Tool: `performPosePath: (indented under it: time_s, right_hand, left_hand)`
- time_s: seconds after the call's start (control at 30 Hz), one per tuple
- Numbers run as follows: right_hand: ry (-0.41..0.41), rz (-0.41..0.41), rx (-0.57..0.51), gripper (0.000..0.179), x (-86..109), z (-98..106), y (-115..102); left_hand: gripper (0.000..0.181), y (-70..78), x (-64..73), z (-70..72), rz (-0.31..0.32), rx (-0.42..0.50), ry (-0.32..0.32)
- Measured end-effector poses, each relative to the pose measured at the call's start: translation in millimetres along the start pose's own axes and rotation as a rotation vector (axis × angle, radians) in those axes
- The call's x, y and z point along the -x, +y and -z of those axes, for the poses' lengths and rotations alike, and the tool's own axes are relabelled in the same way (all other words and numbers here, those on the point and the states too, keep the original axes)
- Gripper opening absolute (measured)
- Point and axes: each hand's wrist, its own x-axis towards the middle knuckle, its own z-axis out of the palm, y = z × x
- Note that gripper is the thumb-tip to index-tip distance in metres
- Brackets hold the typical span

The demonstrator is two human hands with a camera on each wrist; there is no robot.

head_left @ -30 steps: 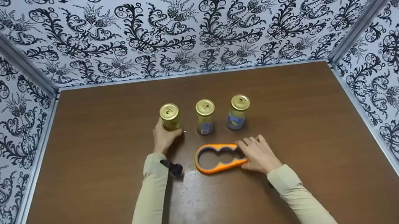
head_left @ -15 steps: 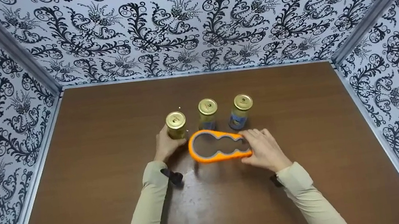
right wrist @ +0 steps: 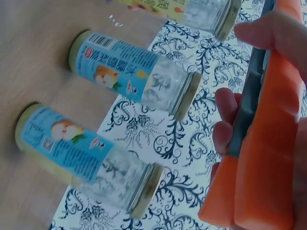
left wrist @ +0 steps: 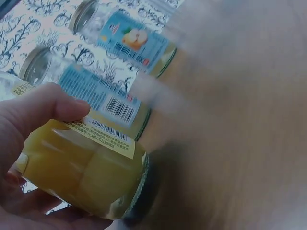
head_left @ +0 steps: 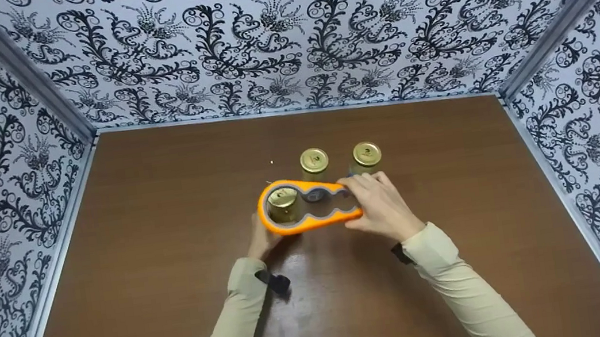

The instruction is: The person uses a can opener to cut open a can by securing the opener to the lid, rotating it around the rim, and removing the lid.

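Observation:
My left hand (head_left: 264, 237) grips a glass jar (left wrist: 91, 172) of yellow contents with a gold lid, thumb over its yellow label. My right hand (head_left: 383, 204) holds an orange jar opener (head_left: 313, 223) with a grey scalloped inner edge by its narrow end. In the head view, the opener's widest loop frames the held jar's lid (head_left: 283, 195). In the right wrist view, the thumb (right wrist: 273, 36) lies on one side of the opener, fingertips on the other. The opener hides part of my left hand in the head view.
Two more gold-lidded jars with blue labels, a middle jar (right wrist: 120, 72) and a right-hand jar (right wrist: 67, 141), stand upright just beyond the opener. Small pale bits (head_left: 271, 162) lie on the brown table (head_left: 166, 209). Patterned panels (head_left: 282, 31) enclose its back and sides.
My right hand has raised the jar opener from the table and carried it left over the held jar. My left hand has brought that jar nearer and rightward, out of the row.

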Motion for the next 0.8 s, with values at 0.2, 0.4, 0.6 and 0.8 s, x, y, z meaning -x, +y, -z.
performPosePath:
  time_s: [0.2, 0.4, 0.6, 0.8]
  right_hand:
    - [0.008, 0.013, -0.002, 0.066, -8.7, -5.7, -1.4]
    - [0.001, 0.003, 0.003, 0.065, -10.9, -9.3, -1.5]
    - [-0.032, -0.013, -0.008, 0.064, -12.2, -8.7, -3.1]
    - [-0.064, -0.033, -0.027, 0.065, -13.9, -5.9, -5.1]
  left_hand:
    - [0.066, 12.7, 4.0, -14.6, 0.135, 0.168, -0.07]
    - [0.072, 51.3, 3.9, -17.3, 0.295, 0.209, -0.086]
    - [0.053, 61.5, 7.8, -21.4, 0.389, 0.204, -0.092]
    - [0.042, 39.4, 14.1, -29.9, 0.388, 0.191, -0.112]
